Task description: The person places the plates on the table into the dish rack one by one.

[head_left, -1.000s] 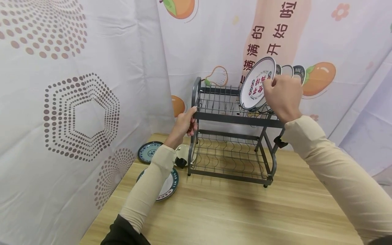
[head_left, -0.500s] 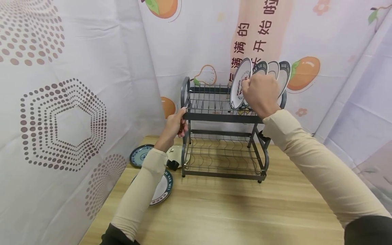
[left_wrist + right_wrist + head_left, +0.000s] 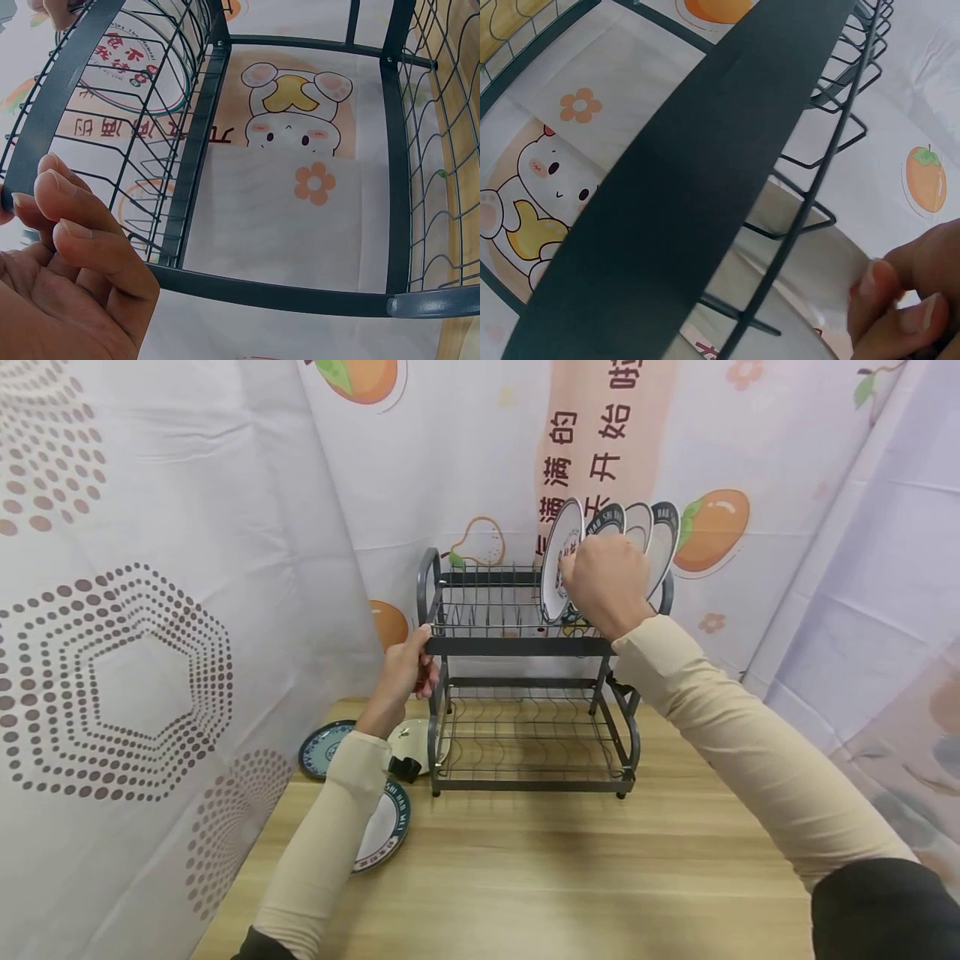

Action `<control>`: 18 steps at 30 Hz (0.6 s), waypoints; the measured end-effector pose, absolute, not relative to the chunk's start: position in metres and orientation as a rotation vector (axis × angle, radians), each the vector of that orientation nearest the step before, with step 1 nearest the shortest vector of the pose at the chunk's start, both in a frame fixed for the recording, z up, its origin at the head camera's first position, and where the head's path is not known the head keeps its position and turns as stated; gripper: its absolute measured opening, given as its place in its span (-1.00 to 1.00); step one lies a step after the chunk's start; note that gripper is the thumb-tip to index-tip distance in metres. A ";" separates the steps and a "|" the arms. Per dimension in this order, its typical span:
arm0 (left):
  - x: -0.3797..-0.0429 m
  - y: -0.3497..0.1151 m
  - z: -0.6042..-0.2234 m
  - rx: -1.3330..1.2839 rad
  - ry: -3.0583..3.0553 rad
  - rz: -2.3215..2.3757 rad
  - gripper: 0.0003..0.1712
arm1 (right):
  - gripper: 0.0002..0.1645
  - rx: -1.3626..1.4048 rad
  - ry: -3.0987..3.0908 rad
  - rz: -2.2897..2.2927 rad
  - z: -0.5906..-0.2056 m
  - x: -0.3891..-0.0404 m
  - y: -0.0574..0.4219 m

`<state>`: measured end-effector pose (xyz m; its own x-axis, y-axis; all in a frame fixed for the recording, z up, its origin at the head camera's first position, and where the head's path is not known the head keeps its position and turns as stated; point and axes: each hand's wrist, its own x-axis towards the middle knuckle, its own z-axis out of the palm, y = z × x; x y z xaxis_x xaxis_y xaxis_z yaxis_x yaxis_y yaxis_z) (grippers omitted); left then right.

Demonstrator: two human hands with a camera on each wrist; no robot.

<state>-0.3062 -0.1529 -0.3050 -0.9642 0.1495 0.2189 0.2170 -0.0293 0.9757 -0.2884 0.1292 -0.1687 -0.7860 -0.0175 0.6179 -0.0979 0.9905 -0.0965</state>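
A dark grey two-tier dish rack (image 3: 517, 647) stands on the table. My left hand (image 3: 401, 677) grips the left end of its upper front rail; the left wrist view shows those fingers (image 3: 97, 255) curled at the rail. On the right of the upper tier, my right hand (image 3: 611, 578) pinches a white plate (image 3: 553, 592) with red characters, its thumb on the printed face. That plate stands on edge, nearly upright, among the wires. Behind it are a green-rimmed plate (image 3: 609, 517), a white plate (image 3: 640, 517) and another green-rimmed plate (image 3: 665, 531), partly hidden by the hand.
Left of the rack lie a blue patterned plate (image 3: 321, 750), a cream dish (image 3: 411, 739) and a green-rimmed plate (image 3: 388, 831), partly covered by the left arm. The lower tier (image 3: 525, 735) shows bare wires. Printed curtains (image 3: 480, 452) hang close behind and to the left.
The head view has turned to the right. The plate in my right hand has swung from a leaning, face-on angle to nearly upright and edge-on. My left hand stays on the rail.
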 end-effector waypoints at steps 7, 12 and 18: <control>-0.306 -0.154 -0.304 -0.419 -2.152 -2.169 -0.35 | -0.59 0.024 -2.575 0.204 -0.165 -0.283 0.131; -0.307 -0.154 -0.302 -0.414 -2.152 -2.176 -0.36 | -0.58 0.036 -2.567 0.211 -0.165 -0.281 0.132; -0.305 -0.154 -0.304 -0.406 -2.164 -2.175 -0.36 | -0.49 0.083 -2.535 0.198 -0.172 -0.274 0.136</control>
<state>-0.3053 -0.1545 -0.3041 -0.9645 0.1505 0.2168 0.2160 -0.0215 0.9761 -0.2738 0.1357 -0.1722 -0.8248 -0.0157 0.5653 -0.1033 0.9870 -0.1233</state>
